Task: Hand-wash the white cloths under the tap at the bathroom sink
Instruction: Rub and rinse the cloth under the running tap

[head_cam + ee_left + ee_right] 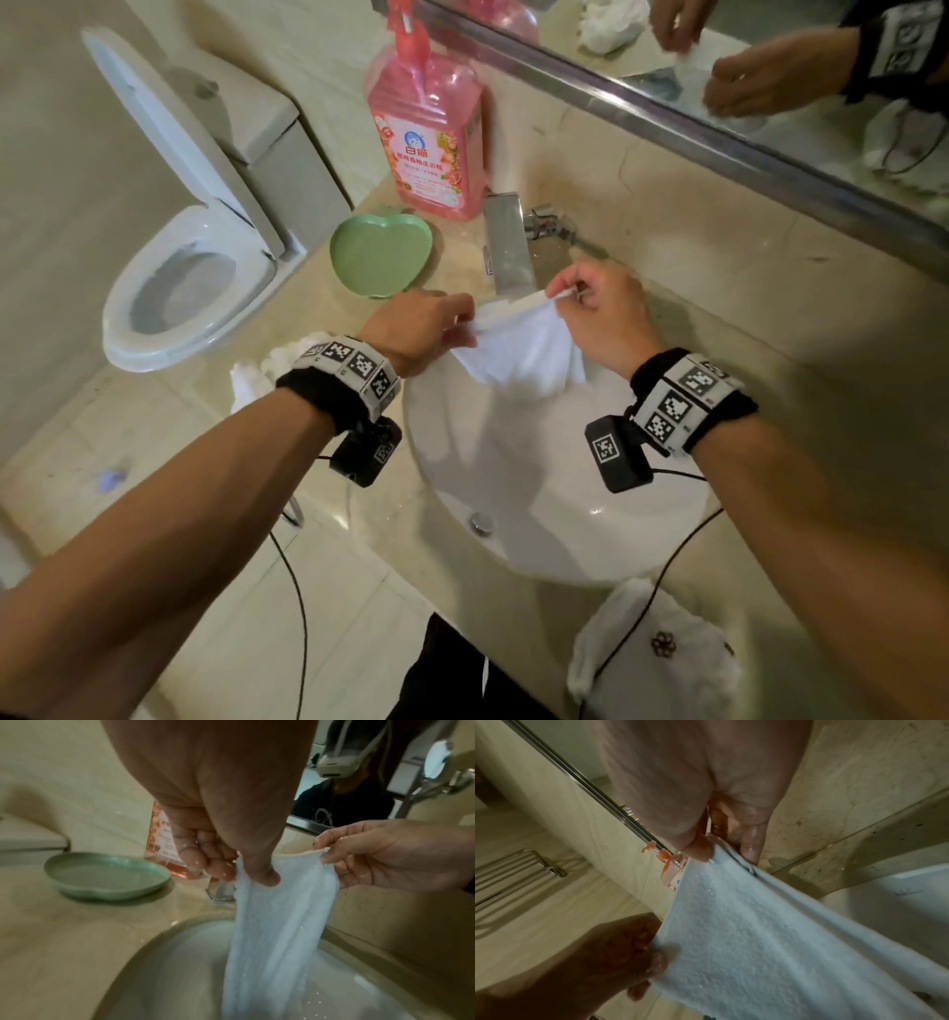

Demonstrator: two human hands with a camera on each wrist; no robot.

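Observation:
A wet white cloth [518, 349] hangs spread over the back of the white sink [554, 519], just in front of the flat chrome tap [508, 246]. My left hand [426, 329] pinches its left top corner between thumb and fingers. My right hand [601, 308] pinches the right top corner. In the left wrist view the white cloth [280, 912] drops from both hands into the basin. In the right wrist view the white cloth [770, 933] stretches between the two hands. No water stream is visible from the tap.
A pink detergent bottle [429, 133] and a green heart-shaped dish [380, 254] stand left of the tap. More white cloths lie on the counter at the left [267, 365] and near the front [652, 652]. An open toilet [179, 288] is at the left, a mirror [770, 61] behind.

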